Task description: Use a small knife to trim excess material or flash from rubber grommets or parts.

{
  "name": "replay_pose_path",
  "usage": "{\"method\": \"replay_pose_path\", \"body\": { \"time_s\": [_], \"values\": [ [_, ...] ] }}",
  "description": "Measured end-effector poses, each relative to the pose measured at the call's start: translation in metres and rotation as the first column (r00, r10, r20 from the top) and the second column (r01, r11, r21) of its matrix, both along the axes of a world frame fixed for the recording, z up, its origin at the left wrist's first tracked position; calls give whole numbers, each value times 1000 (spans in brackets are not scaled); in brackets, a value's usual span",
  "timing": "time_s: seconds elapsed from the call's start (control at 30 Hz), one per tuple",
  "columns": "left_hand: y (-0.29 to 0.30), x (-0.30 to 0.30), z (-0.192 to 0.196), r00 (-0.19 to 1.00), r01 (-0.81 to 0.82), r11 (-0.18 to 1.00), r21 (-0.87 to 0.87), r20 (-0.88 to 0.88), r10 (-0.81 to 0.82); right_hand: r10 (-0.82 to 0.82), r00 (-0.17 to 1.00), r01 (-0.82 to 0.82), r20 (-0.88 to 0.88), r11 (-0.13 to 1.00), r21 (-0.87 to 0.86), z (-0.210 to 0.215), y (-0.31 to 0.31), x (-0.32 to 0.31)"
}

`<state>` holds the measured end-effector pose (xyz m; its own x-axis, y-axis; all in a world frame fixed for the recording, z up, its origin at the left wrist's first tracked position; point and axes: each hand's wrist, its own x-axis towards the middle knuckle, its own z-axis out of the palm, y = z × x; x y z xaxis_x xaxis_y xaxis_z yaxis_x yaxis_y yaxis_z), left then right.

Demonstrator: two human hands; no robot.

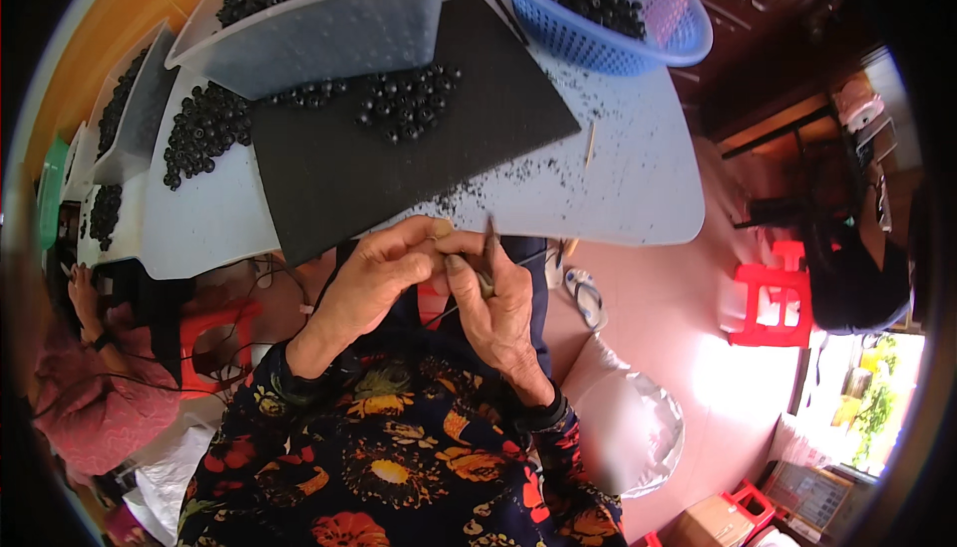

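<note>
Over my lap, just off the table's near edge, both hands work close together. My left hand is closed in a pinch; whatever sits between its thumb and fingertips is too small or hidden to name. My right hand is wrapped round a slim tool with a dark pointed tip, its handle mostly covered by the fingers. Beyond them lies a black mat. On it rests a pile of small round black pieces with holes, like beads. Black crumbs are scattered beside the mat.
A clear plastic bin and a blue basket, both holding black pieces, stand on the white table. A thin stick lies at right. Another person's hand is at far left. Red stools stand around.
</note>
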<state>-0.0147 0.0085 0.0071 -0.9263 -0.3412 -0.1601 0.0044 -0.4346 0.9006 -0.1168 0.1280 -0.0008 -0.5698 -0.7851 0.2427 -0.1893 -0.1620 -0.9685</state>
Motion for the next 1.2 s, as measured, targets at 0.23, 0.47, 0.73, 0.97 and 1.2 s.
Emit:
{"method": "replay_pose_path", "body": {
  "time_s": [0.23, 0.47, 0.73, 0.97, 1.2],
  "values": [
    [-18, -2, 11, 981, -168, 985, -46, -106, 162, -233, 918, 264, -320, 963, 56, 87, -36, -77],
    [-34, -4, 0, 946, -258, 953, 159, -157, 283, -267, 812, 318, -519, 948, 10, 86, -98, -157],
    [-35, -2, -13, 951, -264, 964, 37, -159, 267, 115, 895, 109, -431, 880, 462, 32, -142, -129],
    [-30, -3, -2, 958, -282, 954, -106, -86, 273, 152, 825, 104, -545, 906, 410, 29, -125, -131],
    [-26, -8, -3, 963, -265, 953, -150, -93, 253, 79, 856, 119, -512, 932, 343, 30, -90, -107]
  ]
}}
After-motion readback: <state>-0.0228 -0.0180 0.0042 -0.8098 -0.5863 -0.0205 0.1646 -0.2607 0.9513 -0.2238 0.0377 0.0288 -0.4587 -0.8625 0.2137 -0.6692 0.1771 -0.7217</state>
